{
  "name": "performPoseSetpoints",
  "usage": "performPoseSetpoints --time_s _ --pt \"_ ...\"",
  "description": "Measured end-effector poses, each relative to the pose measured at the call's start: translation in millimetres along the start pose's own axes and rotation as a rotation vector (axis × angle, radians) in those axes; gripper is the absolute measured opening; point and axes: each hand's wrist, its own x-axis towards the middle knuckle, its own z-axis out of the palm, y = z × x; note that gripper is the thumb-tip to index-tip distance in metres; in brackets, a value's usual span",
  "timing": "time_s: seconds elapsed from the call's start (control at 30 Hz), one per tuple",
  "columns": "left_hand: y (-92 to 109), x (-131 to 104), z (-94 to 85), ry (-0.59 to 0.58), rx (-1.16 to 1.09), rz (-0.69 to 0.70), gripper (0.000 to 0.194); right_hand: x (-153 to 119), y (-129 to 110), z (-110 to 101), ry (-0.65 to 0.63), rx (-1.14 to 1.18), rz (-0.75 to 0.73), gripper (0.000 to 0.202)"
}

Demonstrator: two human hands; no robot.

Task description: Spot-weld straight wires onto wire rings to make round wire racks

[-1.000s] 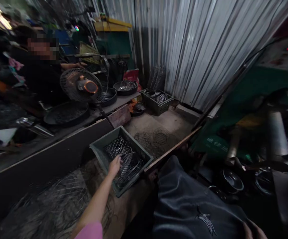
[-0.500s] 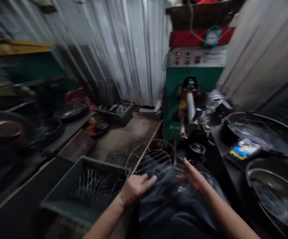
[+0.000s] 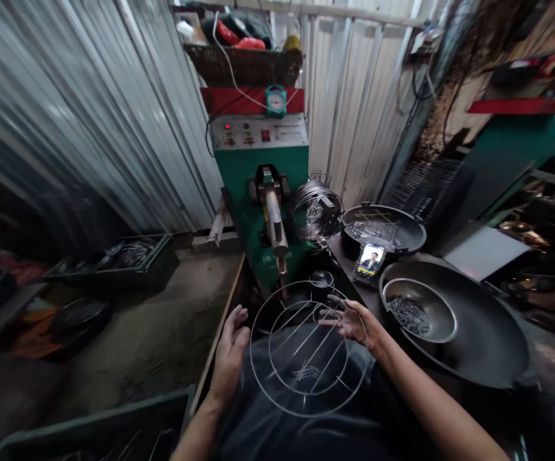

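Observed round wire rack (image 3: pixel 306 337) above dark lap cloth (image 3: pixel 281 438), before green machine (image 3: pixel 233 174). Saw left hand (image 3: pixel 230 349) just beside rack's edge, with fingers released; right hand (image 3: pixel 356 323) at opposite edge, with fingers spread; cannot tell whether grasping.

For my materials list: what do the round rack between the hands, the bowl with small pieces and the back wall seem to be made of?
Round rack: bare metal wire, probably steel; thin rods with a greyish shine.
Bowl: metal, perhaps stainless steel; smooth inside, with a bright rim.
Back wall: corrugated sheet metal, likely galvanised; ridged, silvery, with pale reflections.
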Motion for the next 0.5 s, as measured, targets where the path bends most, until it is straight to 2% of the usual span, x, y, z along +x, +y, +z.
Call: performPoseSetpoints --time_s 0.07,0.13,0.2,0.27,0.33,0.4,0.5 --pt "-5.9 7.3 15.5 -0.043 -0.222 -0.248 0.057 4.9 -2.2 -11.4 -0.010 -0.039 0.065 0.060" --pt "-17.1 5.2 32.9 -0.104 -0.337 -0.359 0.062 10.5 -0.9 -27.5 -0.008 -0.092 0.112 0.064" --pt "-32.3 -3.5 46.2 -0.069 -0.382 -0.423 0.072 16.0 1.1 -47.3 0.041 -0.195 0.142 0.063" --pt "-49.7 -13.6 52.5 -0.004 -0.407 -0.501 0.076 23.7 -1.7 -65.4 0.188 -0.405 0.108 0.054" --pt "-67.1 -21.1 52.8 0.022 -0.392 -0.559 0.073 37.8 -14.4 -73.8 0.379 -0.688 -0.012 0.037" --pt "-83.3 -24.6 50.2 -0.002 -0.369 -0.570 0.069 60.9 -38.1 -67.1 0.534 -0.933 -0.184 0.025" --pt "-104.9 -24.8 46.4 -0.057 -0.354 -0.503 0.063 108.9 -82.7 -31.8 0.727 -1.245 -0.427 0.026"
